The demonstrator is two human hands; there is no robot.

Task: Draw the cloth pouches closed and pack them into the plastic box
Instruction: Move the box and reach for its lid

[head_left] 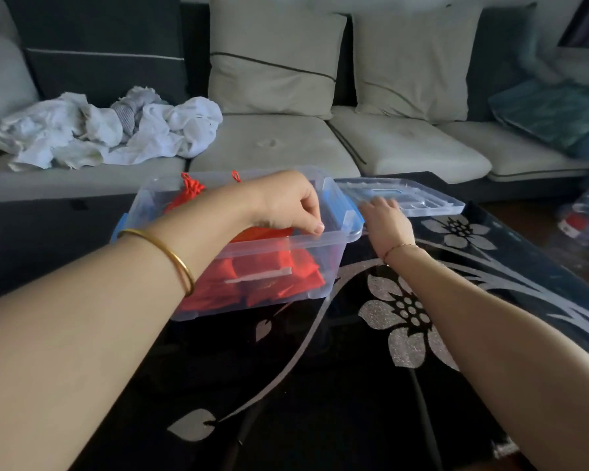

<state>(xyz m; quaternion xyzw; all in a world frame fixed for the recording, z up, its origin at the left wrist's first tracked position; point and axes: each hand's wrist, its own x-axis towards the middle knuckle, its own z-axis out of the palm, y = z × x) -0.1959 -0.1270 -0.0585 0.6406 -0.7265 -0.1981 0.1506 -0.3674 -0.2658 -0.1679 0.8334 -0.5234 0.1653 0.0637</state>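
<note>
On a black glass coffee table (354, 402) patterned with silver flowers, a person packed red cloth pouches (272, 270) into a clear plastic box (337, 236), which stood open at the table's far left edge in front of a pale sofa (276, 144). The pouches lay heaped inside the box, and red drawstring tassels (187, 185) rose above its far rim.

The left hand (286, 202), a gold bangle (164, 253) on that forearm, hung over the box with its fingers curled down by the near rim; whether they held a pouch could not be made out. The right hand (385, 222) reached past the box's right-hand corner to the near left edge of the lid (422, 198), but its fingers were blurred, so whether they gripped the lid could not be told.

The lid lay flat on the table just to the right of the box, its long side running rightward away from it. The right hand was clearly the nearer one, and closing the box would likely mean swinging the lid leftward over the open rim.

A heap of white laundry (106, 127) lay on the sofa.
</note>
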